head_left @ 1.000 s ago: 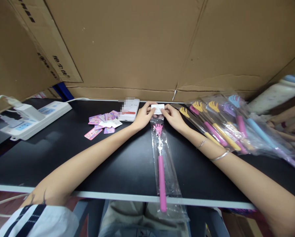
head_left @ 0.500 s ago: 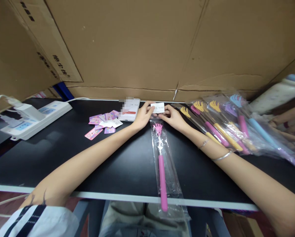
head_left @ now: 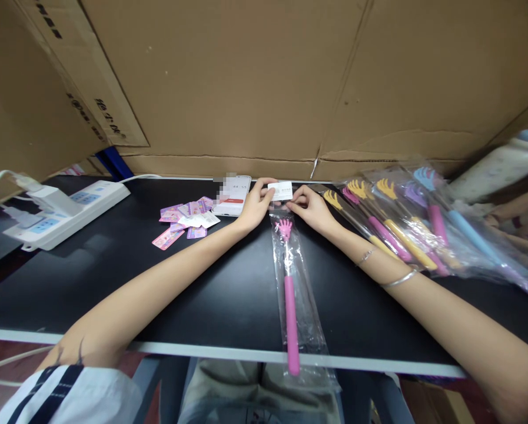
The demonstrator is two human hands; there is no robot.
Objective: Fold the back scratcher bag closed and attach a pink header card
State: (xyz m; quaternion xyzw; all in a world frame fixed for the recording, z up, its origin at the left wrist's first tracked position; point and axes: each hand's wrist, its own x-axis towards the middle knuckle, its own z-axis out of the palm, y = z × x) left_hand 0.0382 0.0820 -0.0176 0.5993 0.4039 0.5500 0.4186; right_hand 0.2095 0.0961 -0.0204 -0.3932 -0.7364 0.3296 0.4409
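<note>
Our left hand [head_left: 253, 207] and right hand [head_left: 313, 207] pinch a white card [head_left: 280, 191] atop the bagged back scratcher [head_left: 290, 282] near the desk's [head_left: 113, 277] far edge, between a phone [head_left: 233, 196] and bagged scratchers [head_left: 405, 224].

bag [head_left: 305, 318]: clear plastic film, glossy, crinkled
scratcher [head_left: 289, 306]: pink plastic, smooth, soft sheen
card [head_left: 280, 191]: white paper, matt, pinched by left hand [head_left: 255, 207] and right hand [head_left: 311, 207]
surface [head_left: 202, 294]: black, smooth, faint sheen, pale edge strip
boxes [head_left: 246, 82]: brown corrugated cardboard, matt, creased
power strip [head_left: 65, 213]: white plastic, glossy
tags [head_left: 185, 219]: printed paper, pink and purple
bangle [head_left: 399, 279]: thin metal, shiny
pile [head_left: 422, 224]: same glossy film over coloured plastic
</note>
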